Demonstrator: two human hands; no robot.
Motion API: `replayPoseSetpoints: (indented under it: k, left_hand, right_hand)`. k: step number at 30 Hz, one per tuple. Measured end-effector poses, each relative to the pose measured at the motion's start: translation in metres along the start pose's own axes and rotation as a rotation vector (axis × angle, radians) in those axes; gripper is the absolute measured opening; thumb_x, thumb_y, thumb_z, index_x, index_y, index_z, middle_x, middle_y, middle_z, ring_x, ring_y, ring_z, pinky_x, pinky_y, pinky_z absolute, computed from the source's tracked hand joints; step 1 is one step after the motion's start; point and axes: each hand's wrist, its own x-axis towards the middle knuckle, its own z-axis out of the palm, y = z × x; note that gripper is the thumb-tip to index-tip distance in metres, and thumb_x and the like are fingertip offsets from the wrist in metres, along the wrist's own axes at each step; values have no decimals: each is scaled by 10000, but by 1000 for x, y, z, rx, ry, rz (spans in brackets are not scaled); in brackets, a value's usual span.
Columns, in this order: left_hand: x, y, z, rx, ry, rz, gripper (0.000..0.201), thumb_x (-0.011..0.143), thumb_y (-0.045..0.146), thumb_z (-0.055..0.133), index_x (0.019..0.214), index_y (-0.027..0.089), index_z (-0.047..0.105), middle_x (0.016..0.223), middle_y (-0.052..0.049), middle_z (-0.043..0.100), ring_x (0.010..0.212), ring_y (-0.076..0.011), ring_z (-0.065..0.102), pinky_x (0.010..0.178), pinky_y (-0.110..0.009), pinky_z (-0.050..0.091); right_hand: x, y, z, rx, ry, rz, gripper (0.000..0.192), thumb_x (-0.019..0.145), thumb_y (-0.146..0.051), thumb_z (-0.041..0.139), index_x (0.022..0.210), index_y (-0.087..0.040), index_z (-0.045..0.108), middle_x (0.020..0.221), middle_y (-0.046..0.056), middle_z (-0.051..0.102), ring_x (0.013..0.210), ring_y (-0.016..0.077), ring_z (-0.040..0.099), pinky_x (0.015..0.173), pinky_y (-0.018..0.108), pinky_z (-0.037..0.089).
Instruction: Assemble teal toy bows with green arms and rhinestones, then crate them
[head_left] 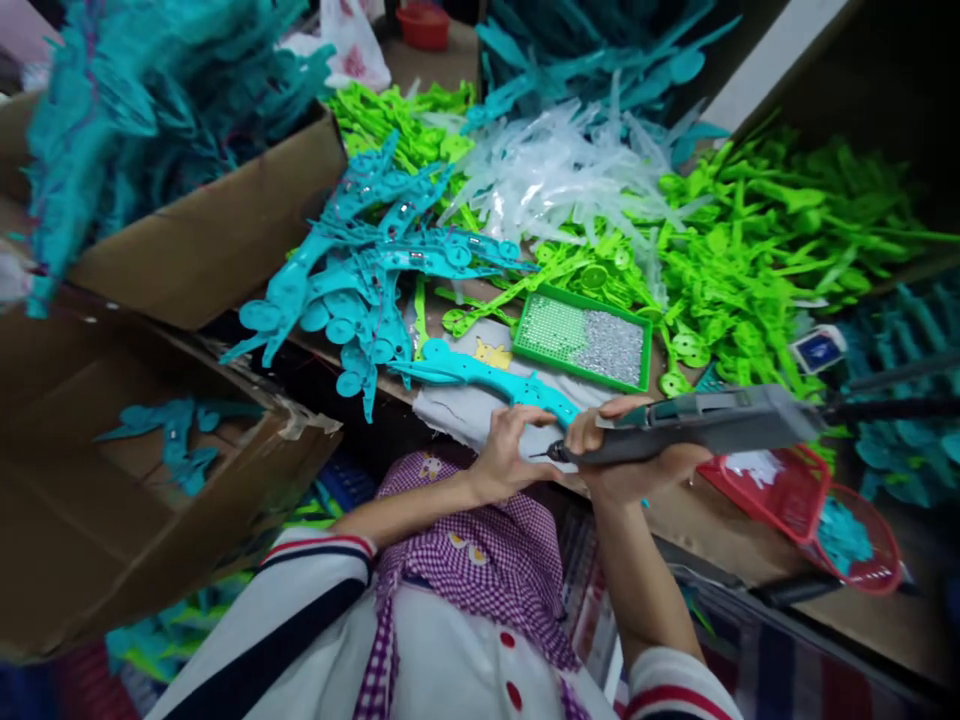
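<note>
Both hands busy | right (637,460) grips grey screwdriver (697,425) | left (514,450) pinches its tip

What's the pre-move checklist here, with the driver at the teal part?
1. Right hand wrapped around the grey electric screwdriver: ok.
2. Left hand fingers at the bit tip: ok.
3. Teal plastic part lies flat on the white cloth: ok.
4. Screw seated on the bit: cannot tell, too small.
5. Green screw tray stocked, just beyond the part: ok.
6. Bit lined up with a hole in the part: cannot tell.
</note>
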Motion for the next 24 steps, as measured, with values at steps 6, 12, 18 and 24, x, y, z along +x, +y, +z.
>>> replayPoseSetpoints:
  k: [6, 12, 18, 24]
  left_hand:
    - [7, 14, -33, -528, -416, -406, 639, 753, 760, 658, 884, 137, 717, 796, -64, 690, 806, -174, 640, 826, -321, 495]
    - [0, 16, -36, -558, -618, -386, 627, 723, 764, 683, 886, 162, 741, 835, -95, 729, 798, -212, 675, 824, -375, 504]
    - [11, 32, -45, 140, -102, -61, 332, 816, 515, 740, 995, 236, 736, 1090, -82, 736, 1063, -265, 639, 1022, -475, 385]
    - [21, 29, -45, 45, -262, -80, 323, 916, 480, 615, 862, 170, 691, 871, -57, 724, 873, -206, 660, 889, -367, 463]
  right_hand:
    - [-4, -6, 30, 133, -1, -123, 667, 788, -864, 419, 797, -235, 641, 424, -64, 458, 306, 135, 409, 344, 264, 346]
    - [-13, -15, 49, 144, 82, -124, 601, 782, -831, 479, 772, -252, 640, 431, -61, 453, 314, 127, 400, 341, 254, 327]
    - [10, -20, 61, -42, 141, -160, 570, 800, -822, 430, 819, -281, 609, 467, -49, 429, 348, 158, 425, 365, 283, 315]
    - [21, -25, 81, -87, 61, -171, 646, 826, -853, 278, 797, -285, 584, 478, -52, 345, 353, 144, 371, 375, 279, 305]
